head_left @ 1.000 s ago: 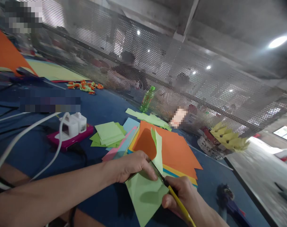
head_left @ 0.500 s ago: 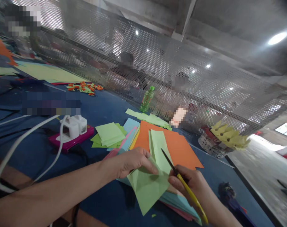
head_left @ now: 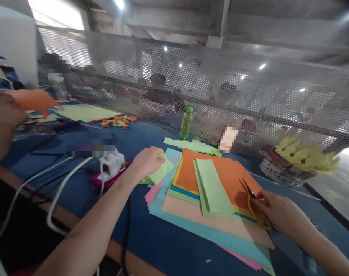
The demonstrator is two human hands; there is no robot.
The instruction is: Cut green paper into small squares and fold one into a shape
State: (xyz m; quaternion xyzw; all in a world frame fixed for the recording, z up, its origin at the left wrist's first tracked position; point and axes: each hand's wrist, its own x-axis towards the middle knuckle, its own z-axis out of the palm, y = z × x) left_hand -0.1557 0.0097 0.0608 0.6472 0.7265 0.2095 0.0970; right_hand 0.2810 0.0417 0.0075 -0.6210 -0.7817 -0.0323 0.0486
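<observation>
Left fingers (head_left: 157, 154) pinched on green paper (head_left: 163, 171), right fingers (head_left: 262, 200) curled round yellow-handled scissors (head_left: 250, 194).

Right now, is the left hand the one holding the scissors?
No, the right hand holds the yellow-handled scissors, while the left hand is at the light green paper squares.
</observation>
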